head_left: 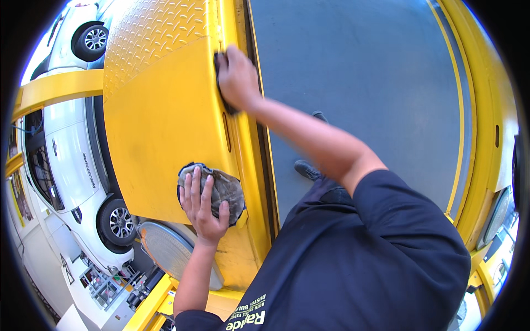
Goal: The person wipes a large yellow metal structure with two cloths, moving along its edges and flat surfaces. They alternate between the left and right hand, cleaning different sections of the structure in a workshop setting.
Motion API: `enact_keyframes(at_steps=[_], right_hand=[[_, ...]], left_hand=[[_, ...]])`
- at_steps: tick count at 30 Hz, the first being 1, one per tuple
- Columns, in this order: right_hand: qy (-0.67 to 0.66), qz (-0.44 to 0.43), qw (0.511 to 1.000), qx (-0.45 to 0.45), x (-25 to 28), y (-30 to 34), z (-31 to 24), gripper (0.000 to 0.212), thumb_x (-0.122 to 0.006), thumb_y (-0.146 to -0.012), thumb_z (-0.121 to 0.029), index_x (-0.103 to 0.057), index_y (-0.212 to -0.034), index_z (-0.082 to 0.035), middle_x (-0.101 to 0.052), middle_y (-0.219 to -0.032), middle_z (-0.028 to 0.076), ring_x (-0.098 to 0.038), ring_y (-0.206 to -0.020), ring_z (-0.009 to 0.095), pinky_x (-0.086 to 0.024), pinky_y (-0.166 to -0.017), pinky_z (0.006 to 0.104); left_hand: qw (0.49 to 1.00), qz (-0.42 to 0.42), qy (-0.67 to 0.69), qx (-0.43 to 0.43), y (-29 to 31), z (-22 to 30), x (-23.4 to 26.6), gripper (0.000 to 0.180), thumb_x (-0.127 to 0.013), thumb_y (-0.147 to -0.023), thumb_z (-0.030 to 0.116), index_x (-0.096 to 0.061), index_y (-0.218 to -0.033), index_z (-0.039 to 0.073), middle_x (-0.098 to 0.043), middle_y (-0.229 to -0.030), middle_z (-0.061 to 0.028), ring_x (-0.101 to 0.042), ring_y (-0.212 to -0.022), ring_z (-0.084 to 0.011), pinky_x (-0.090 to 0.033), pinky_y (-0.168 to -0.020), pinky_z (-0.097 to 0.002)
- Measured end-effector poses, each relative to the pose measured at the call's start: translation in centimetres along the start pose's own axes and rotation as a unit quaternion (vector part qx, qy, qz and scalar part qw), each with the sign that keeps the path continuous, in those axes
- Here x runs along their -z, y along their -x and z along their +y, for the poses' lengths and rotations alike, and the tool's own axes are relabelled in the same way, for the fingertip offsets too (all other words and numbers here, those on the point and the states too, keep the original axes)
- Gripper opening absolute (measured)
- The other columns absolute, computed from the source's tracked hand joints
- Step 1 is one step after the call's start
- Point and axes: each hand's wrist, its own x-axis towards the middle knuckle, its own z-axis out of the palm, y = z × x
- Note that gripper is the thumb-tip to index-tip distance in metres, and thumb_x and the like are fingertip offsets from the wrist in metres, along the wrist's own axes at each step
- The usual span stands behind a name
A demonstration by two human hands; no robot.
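My left hand [204,212] lies flat with its fingers spread on a rumpled grey, stained cloth [229,190] with dark edges. That cloth rests on the smooth top of a yellow metal platform [160,132], close to its right edge. Farther along, my right hand [240,80] is closed on a dark cloth or pad [221,88], partly covered by the fingers. It presses this against the platform's raised right lip, above a narrow slot [227,132]. My right hand and forearm are slightly blurred.
Diamond-tread plate [160,33] covers the platform's far part. A round metal plate [165,248] sits at its near end. White vehicles [72,149] stand lower on the left, behind a yellow beam [61,88]. Blue-grey floor [359,60] lies right, bordered by another yellow platform [488,110].
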Motion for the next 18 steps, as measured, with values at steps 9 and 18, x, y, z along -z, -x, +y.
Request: enact_keyframes(at_steps=[9,18], right_hand=[[-0.012,-0.031,0.999,0.042,-0.8,1.6,2.1,0.010,-0.055,-0.098,-0.015,-0.048,-0.099,-0.007,-0.060,-0.093,0.022,-0.059,-0.084,0.048,-0.045,-0.071,0.0580],[-0.125,-0.371,0.904,-0.170,2.3,-11.6,0.9,0.054,-0.044,-0.105,-0.040,-0.029,-0.147,-0.010,-0.028,-0.150,0.022,-0.027,-0.137,0.042,-0.025,-0.113,0.0471]], left_hand=[[1.000,-0.019,-0.001,0.010,0.0,-0.1,0.1,0.056,-0.053,-0.093,0.041,-0.058,-0.138,0.008,-0.049,-0.152,-0.0194,-0.038,-0.145,-0.0400,-0.021,-0.119,-0.0559],[1.000,-0.002,0.002,-0.008,-0.3,0.1,0.0,0.055,-0.053,-0.093,0.037,-0.057,-0.139,0.007,-0.048,-0.153,-0.0191,-0.038,-0.145,-0.0402,-0.021,-0.120,-0.0554]])
